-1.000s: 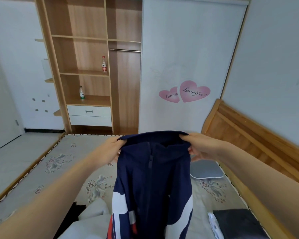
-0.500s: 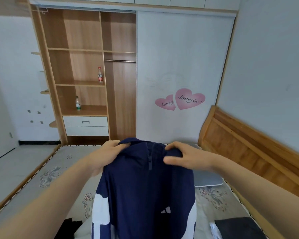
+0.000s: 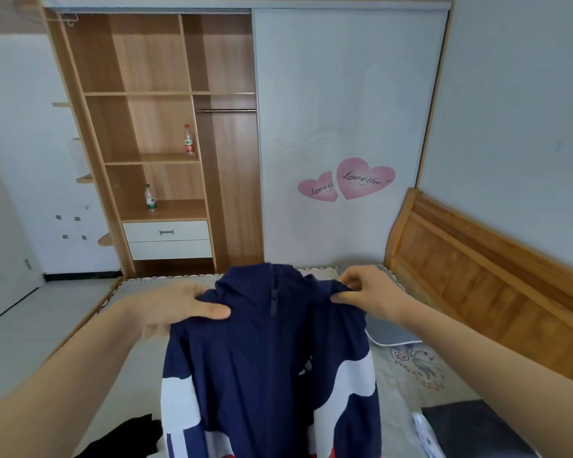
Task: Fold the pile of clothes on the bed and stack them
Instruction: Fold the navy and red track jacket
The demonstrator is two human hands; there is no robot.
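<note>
Jacket [image 3: 272, 361] hung over bed [image 3: 420, 368], left hand [image 3: 182, 305] and right hand [image 3: 368, 292] each grasping shoulder. Step: spreading garment. Next probably needed laying flat.

Bright even daylight, soft, edges warped

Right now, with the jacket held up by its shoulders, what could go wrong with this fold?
The navy jacket hangs from a right hand pinch and a left hand grip; it may slip sideways. Its hem hangs near the black garment on the bed and could land on it, spoiling a flat fold.
</note>
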